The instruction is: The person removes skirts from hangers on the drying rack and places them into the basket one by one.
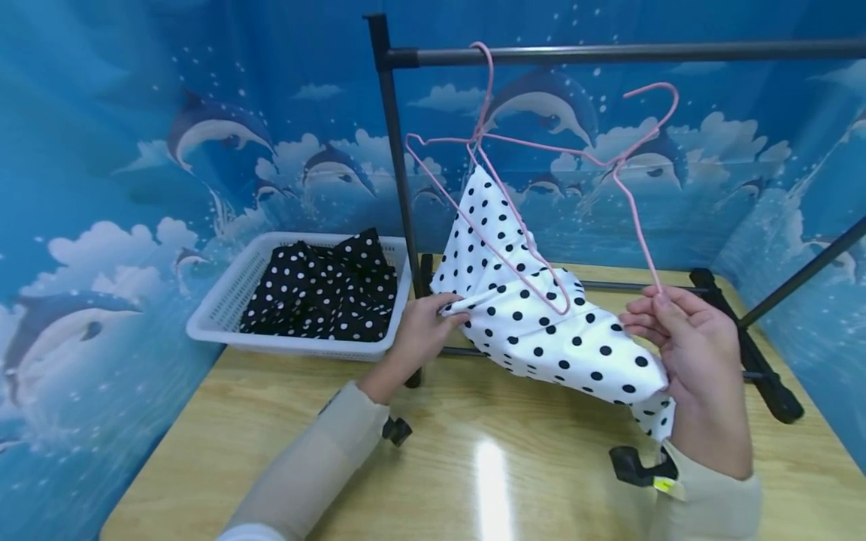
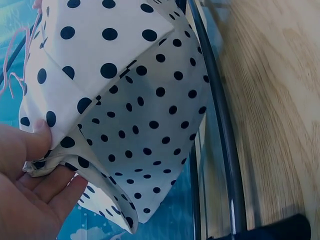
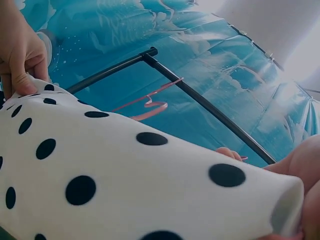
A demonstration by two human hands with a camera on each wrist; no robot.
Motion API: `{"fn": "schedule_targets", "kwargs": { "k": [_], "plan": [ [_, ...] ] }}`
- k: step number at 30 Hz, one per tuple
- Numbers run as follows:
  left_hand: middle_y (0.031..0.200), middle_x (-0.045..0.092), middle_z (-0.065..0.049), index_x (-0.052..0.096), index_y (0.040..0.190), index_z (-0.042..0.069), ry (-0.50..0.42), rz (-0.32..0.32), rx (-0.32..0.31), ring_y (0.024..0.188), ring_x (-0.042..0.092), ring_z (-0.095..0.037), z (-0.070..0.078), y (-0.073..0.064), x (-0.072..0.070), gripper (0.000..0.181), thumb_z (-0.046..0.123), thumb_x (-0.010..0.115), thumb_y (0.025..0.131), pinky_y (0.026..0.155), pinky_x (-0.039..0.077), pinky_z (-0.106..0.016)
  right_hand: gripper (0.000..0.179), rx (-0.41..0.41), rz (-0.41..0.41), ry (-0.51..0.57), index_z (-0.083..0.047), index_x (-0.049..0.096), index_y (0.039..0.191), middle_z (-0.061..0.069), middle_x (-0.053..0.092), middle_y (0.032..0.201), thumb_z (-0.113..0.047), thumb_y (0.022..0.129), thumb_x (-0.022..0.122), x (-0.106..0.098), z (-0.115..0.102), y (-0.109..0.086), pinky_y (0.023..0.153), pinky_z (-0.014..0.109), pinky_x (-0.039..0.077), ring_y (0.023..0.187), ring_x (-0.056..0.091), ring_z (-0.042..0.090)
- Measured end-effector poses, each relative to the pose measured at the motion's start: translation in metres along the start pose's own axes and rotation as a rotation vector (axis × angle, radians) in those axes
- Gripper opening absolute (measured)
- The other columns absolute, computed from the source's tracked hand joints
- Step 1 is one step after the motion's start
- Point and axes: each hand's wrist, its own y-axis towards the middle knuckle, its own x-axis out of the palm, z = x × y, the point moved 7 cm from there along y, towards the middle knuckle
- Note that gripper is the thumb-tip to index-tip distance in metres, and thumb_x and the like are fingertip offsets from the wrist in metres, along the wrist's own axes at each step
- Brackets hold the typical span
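In the head view, a white cloth with black polka dots (image 1: 534, 315) hangs slanting between my two hands. My left hand (image 1: 428, 327) pinches a fold at its left side; in the left wrist view, thumb and fingers grip the cloth's edge (image 2: 70, 155). Higher up, a pink hanger (image 1: 636, 150) stands upright with its hook free, its right arm pinched by my right hand (image 1: 704, 338). The cloth's right end lies against that hand's palm. A second pink hanger (image 1: 489, 83) hooks over the rail and overlaps the cloth in this view.
A black clothes rack (image 1: 636, 52) stands on the wooden table (image 1: 473, 451), its feet reaching toward me at right. Left of it, a white plastic basket (image 1: 203, 319) holds black cloth with white dots (image 1: 325, 289). A dolphin-print curtain (image 1: 223, 128) surrounds the table.
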Motion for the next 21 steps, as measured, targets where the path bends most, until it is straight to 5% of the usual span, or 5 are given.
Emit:
{"fn": "schedule_targets", "kwargs": {
  "k": [7,21],
  "plan": [
    [0.092,0.071,-0.003,0.072,0.105,0.008,0.022,0.018,-0.026,0.067,0.058,-0.010,-0.012,0.006,-0.006,0.019,0.015,0.073,0.087,0.058,0.050,-0.022,0.015,-0.055,-0.083,0.051,0.001,0.066,0.100,0.011,0.071,0.080,-0.012,0.096,0.059,0.005,-0.001,0.001,0.067,0.027,0.057,0.069,0.072,0.019],
    [0.087,0.069,-0.006,0.071,0.106,0.006,-0.001,0.056,-0.025,0.061,0.052,-0.015,-0.019,0.018,-0.023,0.019,0.014,0.071,0.088,0.056,0.046,-0.026,0.015,-0.065,-0.066,-0.048,-0.003,0.067,0.100,0.007,0.072,0.080,-0.015,0.096,0.059,0.004,-0.004,-0.002,0.066,0.024,0.057,0.070,0.072,0.016]
  ]
}}
